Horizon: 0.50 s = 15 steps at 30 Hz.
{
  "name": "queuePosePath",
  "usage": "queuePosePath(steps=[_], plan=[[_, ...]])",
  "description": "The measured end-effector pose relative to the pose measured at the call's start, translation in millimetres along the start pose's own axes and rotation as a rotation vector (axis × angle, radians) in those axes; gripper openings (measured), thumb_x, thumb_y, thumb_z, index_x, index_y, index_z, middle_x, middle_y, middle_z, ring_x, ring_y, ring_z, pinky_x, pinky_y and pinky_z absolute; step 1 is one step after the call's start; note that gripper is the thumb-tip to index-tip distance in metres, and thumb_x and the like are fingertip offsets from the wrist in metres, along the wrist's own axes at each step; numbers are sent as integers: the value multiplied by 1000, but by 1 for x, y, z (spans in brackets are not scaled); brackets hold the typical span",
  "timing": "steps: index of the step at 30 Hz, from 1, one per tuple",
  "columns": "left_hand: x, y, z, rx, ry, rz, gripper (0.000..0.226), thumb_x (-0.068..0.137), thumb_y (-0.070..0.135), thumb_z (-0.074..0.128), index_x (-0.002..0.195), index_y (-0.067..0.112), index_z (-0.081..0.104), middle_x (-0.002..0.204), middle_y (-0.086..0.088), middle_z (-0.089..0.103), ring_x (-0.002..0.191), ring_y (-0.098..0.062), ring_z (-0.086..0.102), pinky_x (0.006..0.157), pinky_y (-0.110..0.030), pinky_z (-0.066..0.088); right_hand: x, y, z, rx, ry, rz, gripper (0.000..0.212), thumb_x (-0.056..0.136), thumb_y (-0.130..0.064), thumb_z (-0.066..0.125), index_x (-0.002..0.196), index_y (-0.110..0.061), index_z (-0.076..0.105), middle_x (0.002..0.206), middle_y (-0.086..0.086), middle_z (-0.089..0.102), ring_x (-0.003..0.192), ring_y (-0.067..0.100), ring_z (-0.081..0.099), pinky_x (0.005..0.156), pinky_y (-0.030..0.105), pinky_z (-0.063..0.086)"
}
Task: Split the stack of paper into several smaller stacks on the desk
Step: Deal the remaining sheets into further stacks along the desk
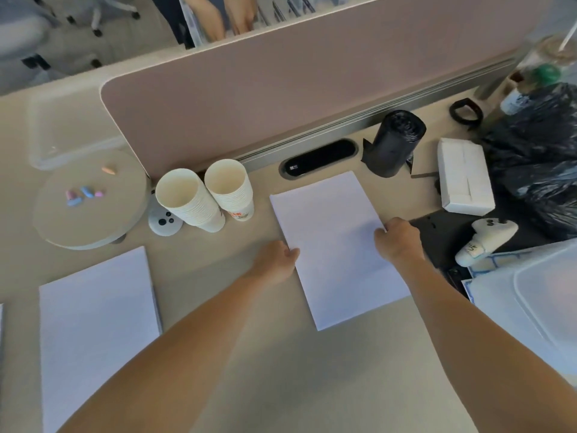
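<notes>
Toward the far middle of the surface (281,385), a thin paper stack (335,248) lies slightly askew, well apart from a thicker stack (96,332) at the near left edge. The left hand (276,259) pinches its left edge; the right hand (399,240) pinches its right edge, each grip clamped on the sheets. Judged best practice: keep both grips level and square the edges before letting go. Paper cups (206,195) stand just left; a bag roll (395,143) and white box (465,176) crowd the right.
</notes>
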<state>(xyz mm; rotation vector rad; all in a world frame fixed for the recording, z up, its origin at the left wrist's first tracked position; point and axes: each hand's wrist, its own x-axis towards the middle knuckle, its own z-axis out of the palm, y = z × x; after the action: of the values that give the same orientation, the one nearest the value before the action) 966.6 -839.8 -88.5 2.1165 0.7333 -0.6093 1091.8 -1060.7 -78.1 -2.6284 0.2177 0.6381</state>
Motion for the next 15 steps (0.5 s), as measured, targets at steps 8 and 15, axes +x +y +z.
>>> queuePosePath(steps=[8, 15], plan=[[-45, -45, -41, -221, 6, -150, 34, 97, 34, 49, 69, 15, 50, 60, -4, 58, 52, -22, 56, 64, -29, 46, -71, -45, 7, -216, 18, -105, 44, 96, -24, 43, 135, -3, 43, 135, 16, 44, 126, 35, 44, 97, 44, 47], [-136, -129, -80, -383, 70, -227, 18, 90, 29, 60, 84, 12, 59, 79, -8, 60, 63, -20, 56, 58, -25, 45, -186, -82, 41, -115, -281, -402, 27, 93, -20, 47, 102, -1, 65, 106, 13, 64, 103, 31, 62, 84, 38, 54]])
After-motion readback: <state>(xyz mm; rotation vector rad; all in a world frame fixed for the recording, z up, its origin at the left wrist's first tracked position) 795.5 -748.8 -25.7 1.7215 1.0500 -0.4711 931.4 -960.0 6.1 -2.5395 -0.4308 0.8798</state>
